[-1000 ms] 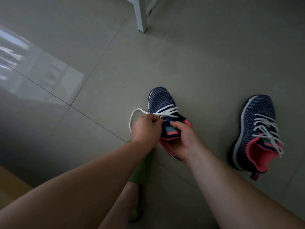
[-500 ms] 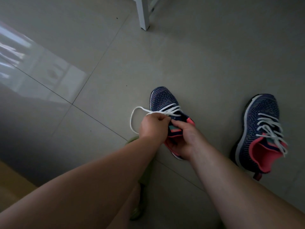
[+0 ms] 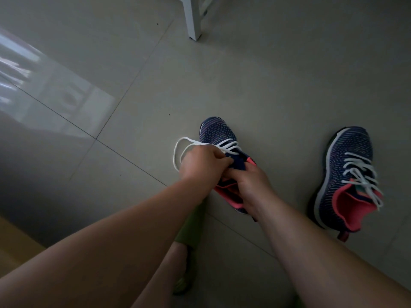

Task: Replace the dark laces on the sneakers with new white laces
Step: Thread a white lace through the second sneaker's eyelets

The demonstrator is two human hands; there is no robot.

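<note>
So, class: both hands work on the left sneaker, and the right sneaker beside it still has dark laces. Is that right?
Not quite. The head view shows the right sneaker already has white laces. Both hands, left and right, do work on the left sneaker.

Both forearms stretched forward, left hand [image 3: 201, 165] fisted with knuckles up, right hand [image 3: 249, 185] curled beside it, hands touching

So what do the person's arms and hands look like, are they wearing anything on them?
Nothing shows on them. The left hand and right hand are bare, with no gloves, and no rings, watch or bracelet can be seen. Both forearms are bare too, with no sleeves, right down to the bottom edge of the picture.
</note>
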